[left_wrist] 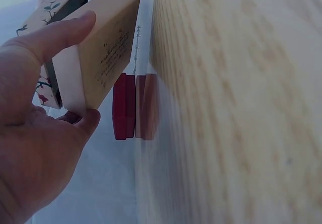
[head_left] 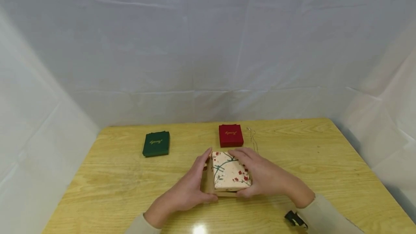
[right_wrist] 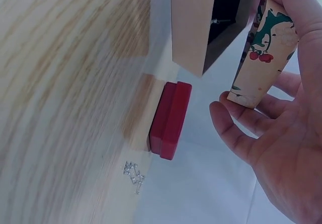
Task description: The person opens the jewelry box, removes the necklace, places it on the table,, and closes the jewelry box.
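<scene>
My left hand [head_left: 188,190] grips the plain tan base [left_wrist: 108,48] of a small gift box, its thumb and fingers on the side walls. Printed writing shows on the underside, raised above the wooden table. My right hand [head_left: 266,176] holds the cream lid [head_left: 230,170], patterned with red blossoms and green branches, by its edges. The lid sits over the base at a slant, with a gap between them on the side seen in the right wrist view. Through that gap a dark lining [right_wrist: 231,7] shows, with a small silvery piece on it.
Beyond the hands lies a red box [head_left: 231,135] with gold lettering, and a thin silvery chain [head_left: 253,140] is beside it. A similar green box [head_left: 156,143] rests farther left. White cloth [head_left: 195,46] hangs behind the wooden table [head_left: 107,183].
</scene>
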Motion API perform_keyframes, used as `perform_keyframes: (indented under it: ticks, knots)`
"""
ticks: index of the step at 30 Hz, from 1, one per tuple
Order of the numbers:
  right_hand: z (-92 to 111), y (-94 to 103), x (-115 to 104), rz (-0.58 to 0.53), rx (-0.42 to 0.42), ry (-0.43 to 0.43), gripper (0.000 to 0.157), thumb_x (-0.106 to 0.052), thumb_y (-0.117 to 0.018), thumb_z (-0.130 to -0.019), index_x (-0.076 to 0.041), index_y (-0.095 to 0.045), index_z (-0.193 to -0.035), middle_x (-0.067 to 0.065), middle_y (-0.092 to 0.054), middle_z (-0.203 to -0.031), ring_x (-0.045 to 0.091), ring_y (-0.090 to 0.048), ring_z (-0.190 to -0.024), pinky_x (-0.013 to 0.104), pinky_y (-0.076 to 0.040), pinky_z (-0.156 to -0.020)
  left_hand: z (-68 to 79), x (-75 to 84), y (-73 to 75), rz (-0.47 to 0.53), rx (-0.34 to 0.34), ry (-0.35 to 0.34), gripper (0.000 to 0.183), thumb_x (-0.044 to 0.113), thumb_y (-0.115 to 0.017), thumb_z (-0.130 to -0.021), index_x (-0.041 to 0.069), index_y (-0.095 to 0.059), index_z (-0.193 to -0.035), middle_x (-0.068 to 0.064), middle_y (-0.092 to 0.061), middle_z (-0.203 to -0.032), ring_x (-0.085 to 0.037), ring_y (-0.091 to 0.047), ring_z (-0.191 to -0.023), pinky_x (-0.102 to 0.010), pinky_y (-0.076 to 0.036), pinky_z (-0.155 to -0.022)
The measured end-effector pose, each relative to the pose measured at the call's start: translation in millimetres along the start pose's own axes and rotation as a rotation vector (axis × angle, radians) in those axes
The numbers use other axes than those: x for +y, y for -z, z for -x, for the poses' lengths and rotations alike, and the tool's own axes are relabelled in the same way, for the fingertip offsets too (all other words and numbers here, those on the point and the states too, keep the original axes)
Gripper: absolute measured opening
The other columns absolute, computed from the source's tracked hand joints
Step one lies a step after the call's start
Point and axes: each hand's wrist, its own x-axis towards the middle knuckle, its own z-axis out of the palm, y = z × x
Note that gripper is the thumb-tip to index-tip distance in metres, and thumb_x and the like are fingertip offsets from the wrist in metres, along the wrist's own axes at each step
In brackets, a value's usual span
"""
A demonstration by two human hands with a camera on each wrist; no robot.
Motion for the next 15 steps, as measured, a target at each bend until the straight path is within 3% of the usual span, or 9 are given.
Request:
perform_keyframes:
  ticks: [9,15]
  knots:
    - [8,5.5,5,0.001,0.025,-0.015,0.124,-0.053,-0.098,-0.068,-0.017,-0.032,-0.167,0.007,-0.039,-0.163,0.027,-0.044,-0.144,0.053,-0.045,-0.111,1.3,-1.4,0.1,-0.026,-0.005,-0.021,0.135,0.013,-0.096,-0.079,0.038,0.001,-0.170,-0.012,-0.025,-0.170,-0.036,-0.042,-0.147,-0.055,-0.038,-0.117]
    - [15,9.0,12,-0.001,0.039,-0.024,0.124,-0.054,-0.098,-0.068,-0.021,-0.032,-0.167,0.004,-0.039,-0.163,0.026,-0.044,-0.145,0.053,-0.046,-0.111,2.3,0.0,-0.4,-0.057,0.002,0.002,0.135,0.016,-0.097,-0.078,0.038,-0.001,-0.170,-0.012,-0.025,-0.171,-0.036,-0.044,-0.146,-0.055,-0.039,-0.116]
